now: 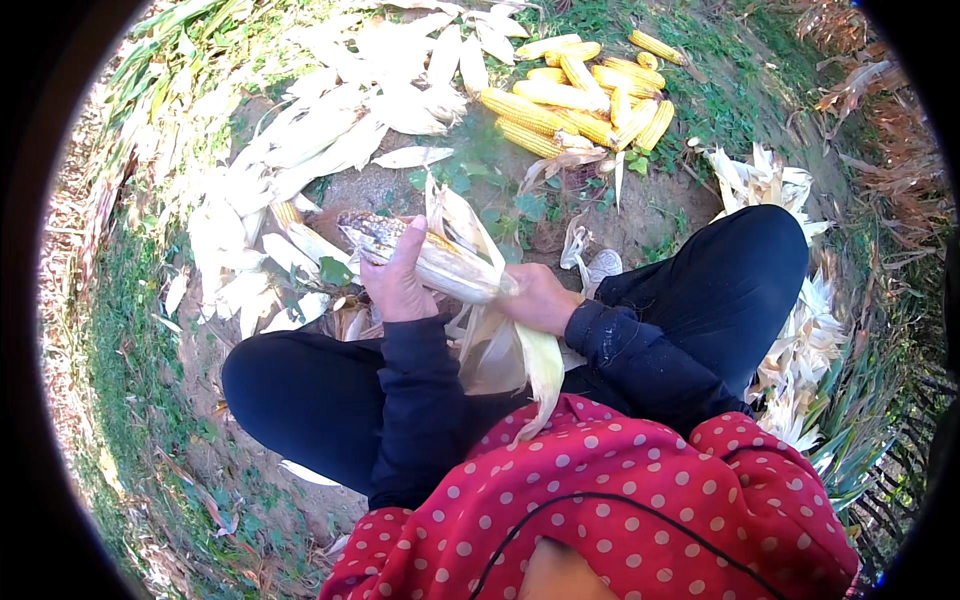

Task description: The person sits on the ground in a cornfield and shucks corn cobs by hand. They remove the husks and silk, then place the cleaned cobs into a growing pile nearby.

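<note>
Between my hands, above my lap, is an ear of corn (450,268) with part of its husk still around it and dark, spoiled-looking kernels toward its left tip. My left hand (400,278) is closed around the tip end, thumb on top. At the stalk end, my right hand (543,298) is closed on the base and the peeled-back husk. One husk leaf (462,215) stands up from the ear, and a long pale leaf (541,365) hangs down over my lap. The fingertips of my right hand are partly hidden.
A pile of husked yellow corn ears (560,95) lies ahead on the ground. Stripped white husks (340,120) are heaped at the far left, with a partly husked ear (300,230) by my left knee. More husks (800,340) lie beyond my right knee. Dry stalks (890,130) edge the right.
</note>
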Demonstrator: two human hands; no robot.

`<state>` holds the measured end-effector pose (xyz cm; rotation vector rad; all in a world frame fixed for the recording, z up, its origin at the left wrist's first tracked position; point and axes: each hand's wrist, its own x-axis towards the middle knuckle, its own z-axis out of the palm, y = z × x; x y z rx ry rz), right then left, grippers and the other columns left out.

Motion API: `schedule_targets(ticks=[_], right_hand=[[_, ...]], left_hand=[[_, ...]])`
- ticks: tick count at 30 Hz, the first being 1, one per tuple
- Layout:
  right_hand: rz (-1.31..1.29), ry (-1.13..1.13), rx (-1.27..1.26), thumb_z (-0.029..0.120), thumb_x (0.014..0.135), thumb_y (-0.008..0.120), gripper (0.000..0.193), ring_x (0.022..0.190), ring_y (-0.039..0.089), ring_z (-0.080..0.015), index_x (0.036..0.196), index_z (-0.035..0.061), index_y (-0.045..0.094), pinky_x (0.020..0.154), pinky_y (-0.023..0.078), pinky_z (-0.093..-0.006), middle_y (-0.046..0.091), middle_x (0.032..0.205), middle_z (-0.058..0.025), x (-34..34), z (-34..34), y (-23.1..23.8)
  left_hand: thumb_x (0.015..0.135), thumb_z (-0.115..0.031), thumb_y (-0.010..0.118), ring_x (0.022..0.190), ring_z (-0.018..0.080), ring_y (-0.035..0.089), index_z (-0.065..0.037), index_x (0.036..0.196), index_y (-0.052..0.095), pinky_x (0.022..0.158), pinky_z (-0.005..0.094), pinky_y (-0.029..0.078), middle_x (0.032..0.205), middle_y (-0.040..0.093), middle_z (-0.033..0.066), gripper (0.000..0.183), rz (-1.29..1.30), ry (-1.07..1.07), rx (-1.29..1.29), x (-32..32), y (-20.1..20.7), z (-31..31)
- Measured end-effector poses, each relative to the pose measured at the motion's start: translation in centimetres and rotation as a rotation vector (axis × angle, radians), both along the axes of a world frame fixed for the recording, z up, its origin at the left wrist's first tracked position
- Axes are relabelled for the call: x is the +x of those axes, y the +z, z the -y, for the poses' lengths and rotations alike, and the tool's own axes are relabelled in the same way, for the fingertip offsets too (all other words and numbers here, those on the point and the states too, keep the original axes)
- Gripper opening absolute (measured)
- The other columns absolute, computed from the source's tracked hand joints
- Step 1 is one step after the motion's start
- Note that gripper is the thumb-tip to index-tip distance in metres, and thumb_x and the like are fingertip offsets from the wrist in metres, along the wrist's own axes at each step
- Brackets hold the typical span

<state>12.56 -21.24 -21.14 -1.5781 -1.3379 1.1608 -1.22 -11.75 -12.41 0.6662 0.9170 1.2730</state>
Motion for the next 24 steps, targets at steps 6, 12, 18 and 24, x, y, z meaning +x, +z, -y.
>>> schedule_targets(ticks=[6, 12, 18, 24], right_hand=[[-0.380, -0.261, 0.118, 0.003, 0.075, 0.064, 0.030, 0.078, 0.061, -0.0114, 0.105, -0.0035, 0.062, 0.072, 0.048, -0.0258, 0.066, 0.091, -0.0060, 3.8, -1.3, 7.0], [-0.183, -0.895, 0.625, 0.018, 0.085, 0.063, 0.030, 0.087, 0.060, -0.0156, 0.106, -0.0040, 0.061, 0.074, 0.048, -0.0278, 0.064, 0.097, -0.0088, 20.8, 1.6, 18.8], [1.523, -1.696, -0.322, 0.071, 0.062, 0.066, 0.103, 0.110, 0.052, -0.0331, 0.117, -0.0121, 0.041, 0.092, 0.041, -0.0439, 0.050, 0.116, -0.0281, 50.0, 22.2, 25.1], [0.724, -0.660, 0.598, 0.011, 0.086, 0.060, 0.034, 0.108, 0.052, -0.0181, 0.119, 0.0040, 0.056, 0.095, 0.039, -0.0330, 0.059, 0.116, -0.0077, 23.2, 6.8, 20.4]], left_hand=[[0.071, 0.002, 0.073, 0.073, 0.0160, 0.061, -0.001, 0.098, 0.057, 0.067, 0.0307, 0.052, 0.088, 0.063, 0.0079, 0.031, -0.386, -0.010, 0.197, -0.9, -4.0, -0.6], [0.075, 0.001, 0.071, 0.084, 0.0221, 0.064, -0.001, 0.102, 0.057, 0.077, 0.0369, 0.054, 0.095, 0.064, 0.0112, 0.031, 0.221, -0.050, -0.181, -2.4, -2.6, -0.6], [0.075, -0.007, 0.073, 0.087, 0.0215, 0.063, -0.001, 0.106, 0.057, 0.080, 0.0366, 0.053, 0.097, 0.063, 0.0114, 0.036, 0.334, -0.119, -0.101, -0.5, -1.6, -1.1], [0.077, -0.010, 0.069, 0.099, 0.0227, 0.059, 0.001, 0.113, 0.052, 0.090, 0.0388, 0.048, 0.106, 0.059, 0.0135, 0.041, 0.411, -0.240, -0.079, -0.4, -1.6, -0.3]])
